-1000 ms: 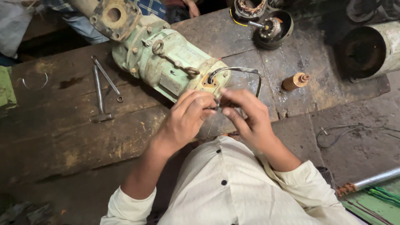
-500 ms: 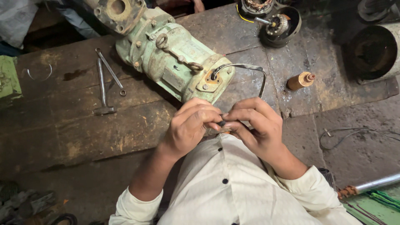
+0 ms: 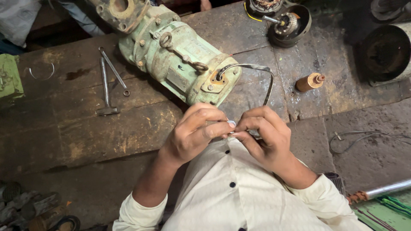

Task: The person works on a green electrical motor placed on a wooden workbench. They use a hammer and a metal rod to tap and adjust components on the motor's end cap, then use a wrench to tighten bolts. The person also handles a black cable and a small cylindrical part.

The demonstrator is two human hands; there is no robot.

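Observation:
A worn green motor pump (image 3: pixel 175 55) lies on the dark wooden workbench (image 3: pixel 85 132). A grey cable (image 3: pixel 261 72) leaves its end cap, arcs to the right and comes down to my hands. My left hand (image 3: pixel 195 134) and my right hand (image 3: pixel 263 137) meet just in front of my chest, fingertips pinched together on the cable's end, where a small pale bit shows between them. Both hands are close to the pump's near end but do not touch it.
A hammer (image 3: pixel 105 92) and a thin rod tool (image 3: pixel 114 70) lie left of the pump. A small brown spool (image 3: pixel 309 82), a round motor part (image 3: pixel 287 23) and a dark cylinder (image 3: pixel 387 51) sit at the right. Loose wire (image 3: pixel 364 139) lies near the right edge.
My hands have drawn back from the pump's end cap toward my chest, carrying the cable end with them. The view has shifted slightly.

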